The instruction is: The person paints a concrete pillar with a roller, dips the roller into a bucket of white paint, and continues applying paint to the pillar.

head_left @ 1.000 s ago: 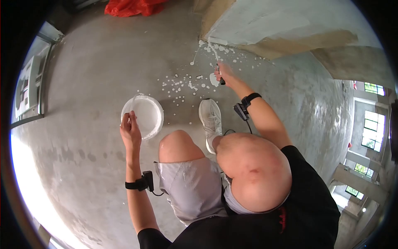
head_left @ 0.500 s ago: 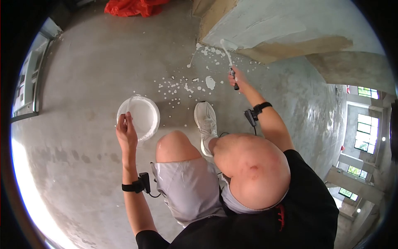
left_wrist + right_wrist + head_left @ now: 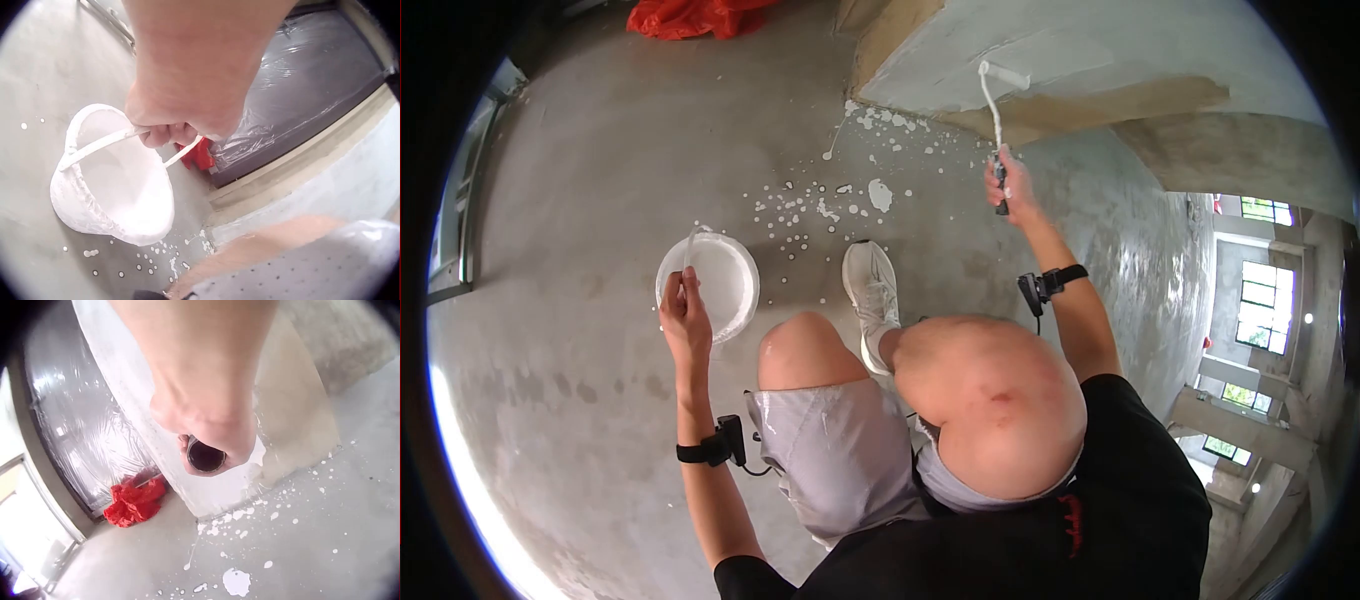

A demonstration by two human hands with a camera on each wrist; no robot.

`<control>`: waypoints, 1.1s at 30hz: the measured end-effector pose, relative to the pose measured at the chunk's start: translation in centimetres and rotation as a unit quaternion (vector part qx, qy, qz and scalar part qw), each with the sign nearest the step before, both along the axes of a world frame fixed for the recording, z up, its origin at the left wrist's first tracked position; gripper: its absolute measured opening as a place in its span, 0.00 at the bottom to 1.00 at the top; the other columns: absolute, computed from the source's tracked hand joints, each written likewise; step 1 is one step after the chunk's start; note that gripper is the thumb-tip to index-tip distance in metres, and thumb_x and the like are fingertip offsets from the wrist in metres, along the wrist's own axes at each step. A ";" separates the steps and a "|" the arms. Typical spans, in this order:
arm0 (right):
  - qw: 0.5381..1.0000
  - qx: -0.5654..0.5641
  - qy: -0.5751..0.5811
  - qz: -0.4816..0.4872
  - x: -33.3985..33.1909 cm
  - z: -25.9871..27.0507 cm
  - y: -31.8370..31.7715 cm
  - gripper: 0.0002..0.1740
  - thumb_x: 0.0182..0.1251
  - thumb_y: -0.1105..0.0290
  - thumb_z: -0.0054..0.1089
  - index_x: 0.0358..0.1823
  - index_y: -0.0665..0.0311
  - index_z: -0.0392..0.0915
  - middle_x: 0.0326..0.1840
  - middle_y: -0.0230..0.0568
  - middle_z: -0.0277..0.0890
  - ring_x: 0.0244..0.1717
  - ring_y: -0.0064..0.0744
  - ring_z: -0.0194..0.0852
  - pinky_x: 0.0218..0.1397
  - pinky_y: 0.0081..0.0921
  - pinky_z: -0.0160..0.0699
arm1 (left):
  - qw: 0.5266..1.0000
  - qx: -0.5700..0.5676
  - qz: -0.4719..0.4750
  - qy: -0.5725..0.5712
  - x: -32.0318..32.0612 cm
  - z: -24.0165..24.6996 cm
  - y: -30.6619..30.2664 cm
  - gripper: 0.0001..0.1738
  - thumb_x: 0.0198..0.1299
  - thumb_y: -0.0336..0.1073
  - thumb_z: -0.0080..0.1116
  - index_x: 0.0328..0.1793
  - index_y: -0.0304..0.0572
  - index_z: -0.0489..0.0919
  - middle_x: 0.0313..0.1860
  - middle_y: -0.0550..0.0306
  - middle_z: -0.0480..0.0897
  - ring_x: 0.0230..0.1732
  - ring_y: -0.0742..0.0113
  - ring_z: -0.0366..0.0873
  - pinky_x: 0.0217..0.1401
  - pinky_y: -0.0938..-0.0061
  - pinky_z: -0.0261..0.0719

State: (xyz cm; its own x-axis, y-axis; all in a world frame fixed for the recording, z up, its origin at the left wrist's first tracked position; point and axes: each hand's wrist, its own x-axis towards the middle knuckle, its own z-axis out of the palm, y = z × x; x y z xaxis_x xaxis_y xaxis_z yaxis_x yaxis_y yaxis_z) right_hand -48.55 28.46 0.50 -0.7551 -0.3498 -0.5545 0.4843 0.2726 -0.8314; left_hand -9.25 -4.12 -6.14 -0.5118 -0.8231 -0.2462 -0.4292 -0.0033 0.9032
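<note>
My right hand grips the dark handle of a paint roller, its white sleeve lying against the lower part of the wall. The right wrist view looks onto the handle's hollow butt end inside the curled fingers. My left hand holds the handle of a white bucket with curled fingers. In the left wrist view the bucket is tilted, its inside coated white. White paint covers much of the wall, above a bare tan strip.
White paint spots dot the grey floor between the bucket and the wall. A red plastic bag lies at the far end. Plastic sheeting covers a dark panel. My shoe stands near the splatter.
The roller in my right hand has moved right along the wall, away from the corner. My left hand keeps its hold on the bucket handle. The head view has shifted slightly right.
</note>
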 end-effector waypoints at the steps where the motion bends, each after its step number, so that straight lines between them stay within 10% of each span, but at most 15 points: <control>1: 1.000 0.001 0.001 0.003 -0.1 -1.3 -0.2 0.26 0.75 0.44 0.40 0.31 0.59 0.66 0.16 0.27 0.59 0.11 0.19 0.53 0.13 0.20 0.54 | 1.000 0.001 0.003 0.001 0.0 0.1 0.1 0.21 0.72 0.46 0.49 0.34 0.35 0.71 0.17 0.65 0.59 0.21 0.79 0.51 0.23 0.75 0.51; 20: 0.986 0.092 -0.124 -0.054 -3.1 -14.1 1.7 0.24 0.74 0.45 0.41 0.32 0.60 0.66 0.16 0.28 0.61 0.09 0.20 0.52 0.13 0.23 0.55 | 1.000 -0.007 -0.016 -0.019 0.0 0.0 0.5 0.20 0.72 0.45 0.49 0.34 0.33 0.72 0.17 0.64 0.59 0.21 0.77 0.50 0.23 0.75 0.51; 33: 0.999 0.049 0.001 -0.024 -1.6 -3.7 2.8 0.27 0.74 0.42 0.41 0.30 0.59 0.67 0.15 0.27 0.59 0.09 0.19 0.51 0.13 0.22 0.54 | 0.999 -0.013 -0.030 0.000 -0.3 -0.8 0.6 0.19 0.73 0.43 0.49 0.35 0.34 0.72 0.17 0.66 0.59 0.22 0.80 0.52 0.23 0.77 0.50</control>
